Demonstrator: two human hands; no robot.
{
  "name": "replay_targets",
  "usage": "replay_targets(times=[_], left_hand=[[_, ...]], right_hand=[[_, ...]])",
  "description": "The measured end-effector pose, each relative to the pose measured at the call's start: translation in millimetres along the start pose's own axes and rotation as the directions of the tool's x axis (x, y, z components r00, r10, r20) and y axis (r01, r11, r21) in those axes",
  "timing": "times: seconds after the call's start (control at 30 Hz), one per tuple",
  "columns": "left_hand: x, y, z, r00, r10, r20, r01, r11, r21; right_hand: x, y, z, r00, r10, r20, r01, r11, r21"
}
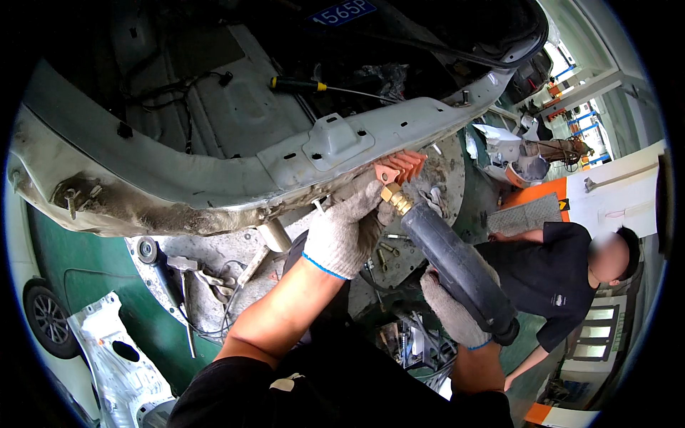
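My right hand (454,308), in a knitted glove, is wrapped round the thick black body of a dent puller (457,260). A brass fitting (397,199) at the tool's front end carries a copper-coloured toothed claw (401,167). My left hand (341,232), gloved too, is closed at the claw and the fitting; its fingertips are partly hidden behind them. The claw lies against the lower edge of a bare grey car rear panel (335,167), whose underside is scorched and dirty. Whether its teeth touch the metal I cannot tell.
A screwdriver (296,84) lies inside the car body. Below the panel, a round plate (171,285) bears an angle grinder (158,267) and several hand tools. A person in black (549,267) is at the right. A white body panel (118,364) and a wheel (48,317) are at the left.
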State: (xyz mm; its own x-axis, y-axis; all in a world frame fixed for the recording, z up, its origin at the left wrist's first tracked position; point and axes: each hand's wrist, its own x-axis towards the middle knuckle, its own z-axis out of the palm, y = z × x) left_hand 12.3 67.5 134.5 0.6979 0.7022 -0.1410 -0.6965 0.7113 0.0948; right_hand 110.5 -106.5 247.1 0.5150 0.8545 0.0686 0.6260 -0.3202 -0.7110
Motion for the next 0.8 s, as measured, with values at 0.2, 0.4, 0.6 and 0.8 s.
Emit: replay_targets(times=[0.2, 0.4, 0.6, 0.8], left_hand=[[0.9, -0.2, -7.4, 0.999, -0.051, -0.004, 0.051, 0.999, -0.018], [5.5, -2.3, -20.0, 0.995, -0.101, -0.01, 0.099, 0.989, -0.112], [5.5, 0.8, -4.4, 0.996, -0.072, -0.05, 0.067, 0.994, -0.088], [3.3, 9.5, -1.4, 0.997, -0.039, 0.068, 0.04, 0.999, -0.014]], right_hand=[[-3.2, 4.6, -2.3, 0.997, -0.077, -0.016, 0.074, 0.99, -0.123], [5.7, -15.0, -4.5, 0.998, 0.031, 0.056, -0.035, 0.996, 0.083], [4.7, -8.1, -3.2, 0.995, -0.083, 0.049, 0.08, 0.996, 0.044], [-46.2, 15.9, 1.4, 0.987, 0.13, -0.09, -0.112, 0.978, 0.178]])
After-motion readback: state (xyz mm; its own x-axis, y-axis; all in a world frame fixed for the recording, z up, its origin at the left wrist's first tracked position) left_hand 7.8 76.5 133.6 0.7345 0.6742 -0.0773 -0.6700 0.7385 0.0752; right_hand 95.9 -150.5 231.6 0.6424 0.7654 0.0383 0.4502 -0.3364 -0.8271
